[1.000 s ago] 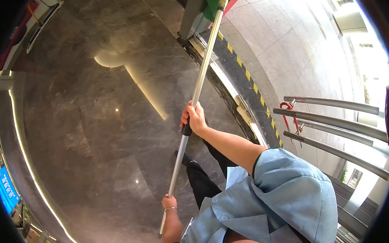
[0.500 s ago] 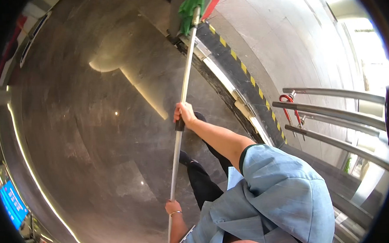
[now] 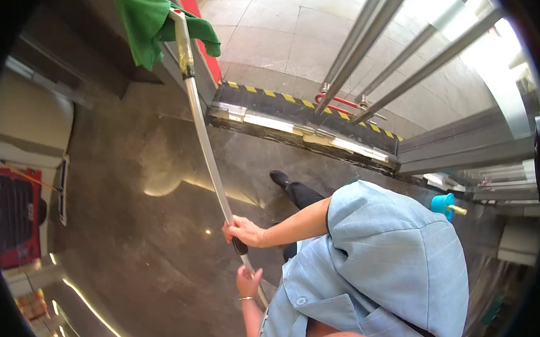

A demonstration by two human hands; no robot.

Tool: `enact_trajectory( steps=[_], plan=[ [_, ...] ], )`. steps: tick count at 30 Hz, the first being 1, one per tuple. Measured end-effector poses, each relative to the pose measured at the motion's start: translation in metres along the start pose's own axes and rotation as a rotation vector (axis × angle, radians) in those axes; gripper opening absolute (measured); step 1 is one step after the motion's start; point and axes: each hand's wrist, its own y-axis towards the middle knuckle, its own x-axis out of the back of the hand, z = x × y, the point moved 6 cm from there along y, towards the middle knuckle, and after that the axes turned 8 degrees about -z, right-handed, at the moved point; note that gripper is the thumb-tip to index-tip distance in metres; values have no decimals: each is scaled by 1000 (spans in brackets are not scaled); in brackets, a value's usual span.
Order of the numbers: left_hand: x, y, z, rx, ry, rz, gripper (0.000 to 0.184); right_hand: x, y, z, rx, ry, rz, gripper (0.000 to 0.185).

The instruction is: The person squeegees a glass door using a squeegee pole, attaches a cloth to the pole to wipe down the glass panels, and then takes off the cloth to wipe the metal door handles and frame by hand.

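A long silver pole [image 3: 208,153] slants across the view, with a green cloth [image 3: 143,29] draped over its far end, beside a grey and red upright edge. My right hand [image 3: 244,231] is closed around the pole just above its black grip sleeve [image 3: 240,247]. Lower down, my left hand [image 3: 248,282], with a bracelet at the wrist, is around the thinner lower part of the pole, its thumb pointing up. The pole's bottom end passes behind my light blue sleeve.
A door track with a yellow-and-black striped strip [image 3: 288,98] crosses the floor. Metal door bars [image 3: 370,40] carry a red lock [image 3: 342,100]. A teal bucket [image 3: 443,204] stands right; a red machine [image 3: 16,216] is far left.
The view has turned, and the pole now leans up-left with the green cloth nearer. My left hand is closer to my right hand on the pole. The teal bucket has come into view.
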Motion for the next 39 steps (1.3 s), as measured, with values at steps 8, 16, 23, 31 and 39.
enact_trajectory(
  steps=[8,16,23,31,39],
  plan=[
    [-23,-24,-194,-563,118,-252,52,-11,-82,48,176,-280,106,23],
    [-1,-75,-174,-665,180,-412,22,132,-116,266,483,-55,-160,80],
    [8,-108,-149,-756,313,-368,28,202,-275,442,965,303,9,41],
    [10,-85,-165,-819,366,-386,22,259,-405,410,828,103,-444,32],
    [43,-69,-145,-988,511,-403,20,230,-517,412,975,-253,-1141,33]
  ],
)
